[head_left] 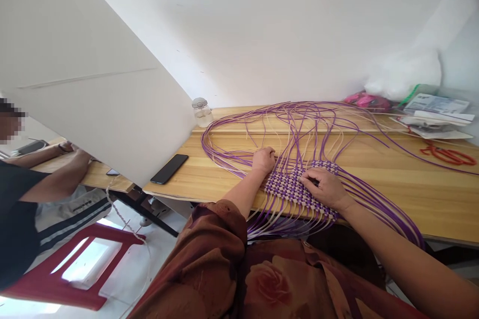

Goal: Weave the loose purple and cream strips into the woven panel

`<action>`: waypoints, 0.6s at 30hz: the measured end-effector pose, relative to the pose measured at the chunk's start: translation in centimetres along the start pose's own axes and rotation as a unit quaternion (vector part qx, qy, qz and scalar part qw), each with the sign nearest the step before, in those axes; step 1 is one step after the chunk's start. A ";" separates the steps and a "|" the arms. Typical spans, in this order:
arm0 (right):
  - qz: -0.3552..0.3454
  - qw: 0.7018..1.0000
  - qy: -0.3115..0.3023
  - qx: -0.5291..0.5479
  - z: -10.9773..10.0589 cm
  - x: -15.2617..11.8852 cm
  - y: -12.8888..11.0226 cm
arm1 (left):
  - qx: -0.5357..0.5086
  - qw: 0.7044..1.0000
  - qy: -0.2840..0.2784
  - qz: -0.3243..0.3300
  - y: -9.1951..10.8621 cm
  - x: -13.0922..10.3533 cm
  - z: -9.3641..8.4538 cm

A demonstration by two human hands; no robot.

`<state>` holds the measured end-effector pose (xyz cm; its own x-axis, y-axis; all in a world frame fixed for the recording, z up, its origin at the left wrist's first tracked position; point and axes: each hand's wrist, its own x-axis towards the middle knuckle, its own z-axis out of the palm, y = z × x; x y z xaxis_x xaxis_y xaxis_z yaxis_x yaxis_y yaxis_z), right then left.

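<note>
A woven panel [286,184] of purple and cream plastic strands lies at the table's front edge in a checkered pattern. Loose strands [299,144] fan out from it towards the wall, to both sides and over the front edge. At the panel's left edge, my left hand [264,160] is closed, its fingers curled over the strands that leave there. My right hand [326,188] rests on the right part of the panel. Its thumb and forefinger come together over the weave; whatever is between them is too small to make out.
A black phone [169,169] and a lidded glass jar [202,112] stand left on the wooden table [404,194]. Orange-handled scissors [449,154], packets [436,109] and a white bag [406,77] are at right. Beyond a partition [86,60] sits another person [22,209] beside a red stool [101,254].
</note>
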<state>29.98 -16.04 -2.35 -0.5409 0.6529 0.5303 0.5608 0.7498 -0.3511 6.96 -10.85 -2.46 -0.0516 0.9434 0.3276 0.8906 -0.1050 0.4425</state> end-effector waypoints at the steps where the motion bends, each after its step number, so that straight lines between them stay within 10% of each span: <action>1: -0.001 1.000 0.000 0.000 0.0 0.0 0.0 | 0.000 1.000 0.000 0.000 0.0 0.0 0.0; 18: 0.011 1.000 -0.005 0.001 -0.1 0.1 -0.3 | 0.013 1.000 -0.015 0.017 -0.5 0.2 0.6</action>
<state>29.83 -16.22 -2.12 -0.5347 0.6698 0.5153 0.5711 0.7358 -0.3638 6.80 -10.44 -3.17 -0.0086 0.9484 0.3170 0.9028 -0.1290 0.4103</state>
